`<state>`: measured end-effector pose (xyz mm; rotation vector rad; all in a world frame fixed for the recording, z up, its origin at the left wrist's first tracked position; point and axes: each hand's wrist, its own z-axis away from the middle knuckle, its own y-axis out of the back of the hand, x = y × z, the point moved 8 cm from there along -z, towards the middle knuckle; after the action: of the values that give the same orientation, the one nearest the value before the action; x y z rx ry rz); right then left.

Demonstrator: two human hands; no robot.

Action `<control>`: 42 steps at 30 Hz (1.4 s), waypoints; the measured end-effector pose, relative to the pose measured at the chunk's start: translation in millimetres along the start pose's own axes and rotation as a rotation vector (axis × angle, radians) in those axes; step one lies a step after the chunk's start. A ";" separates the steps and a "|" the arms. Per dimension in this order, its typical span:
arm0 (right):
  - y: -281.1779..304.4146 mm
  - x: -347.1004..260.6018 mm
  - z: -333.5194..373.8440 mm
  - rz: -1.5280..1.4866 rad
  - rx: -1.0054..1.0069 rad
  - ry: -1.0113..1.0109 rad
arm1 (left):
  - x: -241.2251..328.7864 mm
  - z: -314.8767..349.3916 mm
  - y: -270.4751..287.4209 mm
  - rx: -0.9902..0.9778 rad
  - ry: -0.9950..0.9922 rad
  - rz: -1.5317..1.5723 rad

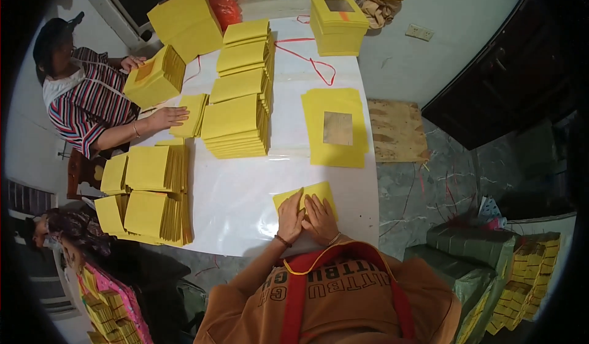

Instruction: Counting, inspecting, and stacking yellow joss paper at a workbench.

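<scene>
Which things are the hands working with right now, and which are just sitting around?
In use: left hand and right hand, both pressing flat on a small yellow paper on the white table.

Lying about: flat yellow sheets with a foil square, folded yellow stacks, red string, wooden board, green-wrapped bundles.

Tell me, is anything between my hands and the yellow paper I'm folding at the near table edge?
Nothing visible. Both the left hand and the right hand already rest flat on the folded yellow sheet, side by side. The white table cover around it is bare up to the yellow stacks farther off.
</scene>
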<state>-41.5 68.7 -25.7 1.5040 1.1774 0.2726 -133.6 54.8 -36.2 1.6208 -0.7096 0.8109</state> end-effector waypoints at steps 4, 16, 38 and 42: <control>-5.4 -6.5 -5.9 0.044 -0.107 -0.016 | -15.7 4.3 9.0 0.132 0.120 0.340; -12.7 14.4 -6.8 -0.171 -0.082 -0.089 | 43.5 31.7 -11.0 -0.120 -0.391 -0.796; 44.5 42.1 -171.6 -1.363 0.286 -0.671 | 20.2 -134.0 269.6 0.523 -0.450 -0.859; 5.2 30.3 -233.0 -1.370 0.158 -1.026 | -49.7 -148.5 242.9 0.240 -0.358 -1.054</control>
<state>-192.4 236.0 41.4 0.4769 1.0670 -1.3602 -377.5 157.1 80.3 2.0469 0.0802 -0.1756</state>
